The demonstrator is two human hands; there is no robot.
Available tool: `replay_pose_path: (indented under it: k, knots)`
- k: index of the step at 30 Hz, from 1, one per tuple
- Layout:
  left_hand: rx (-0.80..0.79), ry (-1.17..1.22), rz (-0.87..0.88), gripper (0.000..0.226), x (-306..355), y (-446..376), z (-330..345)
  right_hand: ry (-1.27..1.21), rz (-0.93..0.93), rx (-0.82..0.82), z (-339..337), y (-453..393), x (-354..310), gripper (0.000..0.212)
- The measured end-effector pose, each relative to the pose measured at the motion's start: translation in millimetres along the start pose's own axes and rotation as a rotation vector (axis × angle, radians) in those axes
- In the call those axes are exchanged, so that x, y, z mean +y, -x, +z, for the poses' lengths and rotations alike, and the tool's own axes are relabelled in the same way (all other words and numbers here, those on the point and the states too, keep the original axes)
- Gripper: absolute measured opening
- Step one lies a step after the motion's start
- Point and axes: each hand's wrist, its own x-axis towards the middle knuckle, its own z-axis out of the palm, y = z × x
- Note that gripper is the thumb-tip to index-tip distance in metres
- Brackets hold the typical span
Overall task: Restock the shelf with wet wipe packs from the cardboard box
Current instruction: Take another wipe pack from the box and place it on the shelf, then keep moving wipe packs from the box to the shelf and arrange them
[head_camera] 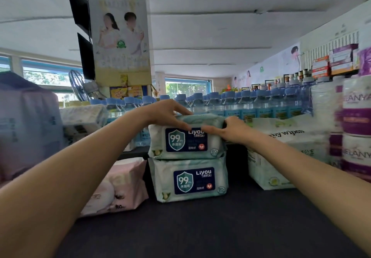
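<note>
Both hands are on the top pack (186,137) of a two-high stack sitting mid-shelf (200,227). Left hand (166,115) comes in from 10 o'clock, fingers curled over the top, thumb pinching the front. Right hand (230,130) grips the pack's 3 o'clock end, thumb on the label. Bottom pack (190,179) sits right under it, touching. Pink pack (120,185) at 9 o'clock, baby wipes bag (285,149) at 3, water bottles (251,103) lined up behind.

Wipe packs (187,143): soft glossy plastic film, crinkled. Shelf top (200,227): dark, matt, smooth. Bottles (251,105): clear plastic.
</note>
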Motion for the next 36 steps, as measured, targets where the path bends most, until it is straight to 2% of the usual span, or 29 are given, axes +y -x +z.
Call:
replay_pose_path:
  k: [4, 9, 13, 18, 21, 24, 27, 32, 34, 36]
  knots:
    - [0.067, -0.149, 0.046, 0.049, 9, 8, 11, -0.037, -0.024, -0.020, 0, 4, 4, 0.074]
    - [0.197, -0.317, 0.044, 0.054, 13, 19, 29, 0.109, -0.002, 0.060, -3, 13, -4, 0.065]
    - [0.286, -0.396, -0.008, 0.063, 9, 38, 41, 0.193, 0.044, 0.089, 3, 33, -16, 0.068]
    - [0.396, -0.344, -0.097, 0.063, 2, 72, 37, 0.205, 0.076, 0.171, 4, 62, -32, 0.085]
    - [0.421, -0.263, -0.076, 0.057, 7, 93, 35, 0.228, 0.067, 0.160, 3, 78, -40, 0.073]
    - [0.386, -0.201, 0.007, 0.053, 29, 112, 45, 0.243, 0.063, 0.151, 5, 108, -49, 0.056]
    - [0.340, -0.091, 0.140, 0.048, 67, 124, 62, 0.296, 0.098, 0.121, -4, 150, -49, 0.061]
    - [0.239, 0.123, 0.425, 0.039, 177, 143, 106, 0.512, 0.198, 0.079, -58, 278, -20, 0.045]
    - [0.150, 0.157, 0.560, 0.035, 237, 155, 136, 0.624, 0.318, 0.021, -87, 354, -3, 0.039]
    - [-0.018, 0.168, 0.703, 0.035, 301, 177, 168, 0.661, 0.488, -0.022, -114, 434, 14, 0.033]
